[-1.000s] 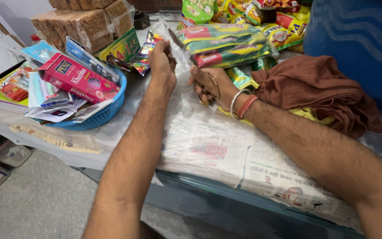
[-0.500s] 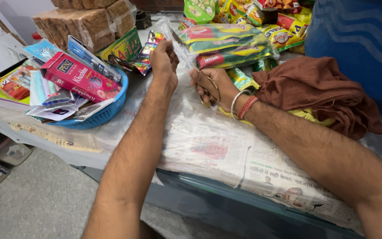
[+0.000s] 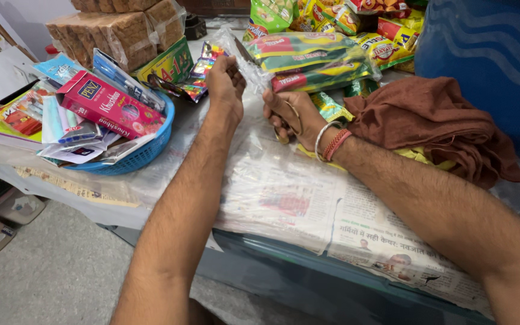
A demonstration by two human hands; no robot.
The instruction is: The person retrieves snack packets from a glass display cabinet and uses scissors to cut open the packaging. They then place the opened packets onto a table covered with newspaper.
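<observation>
1. Spreading nearest under both forearms, the sheet of printed newspaper (image 3: 284, 198) covers the table (image 3: 61, 180).
2. Just beyond the newspaper, the right hand (image 3: 290, 114) is closed on a pair of metal scissors (image 3: 289, 120), whose blades I cannot make out.
3. Left of it, the left hand (image 3: 225, 78) pinches the clear plastic wrap (image 3: 242, 51) of the green-and-red packet bundle (image 3: 308, 60).
4. Risk: the taut film could tear unevenly, or the blades could nick a pinching finger.

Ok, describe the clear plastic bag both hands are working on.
The bag is thin, clear, crinkled plastic holding stacked green, yellow and red packets. It lies flat on the counter among loose snack packets. The left hand pinches its loose near-left corner and lifts it; the right hand meets its near edge, holding something thin, too unclear to name.
</observation>
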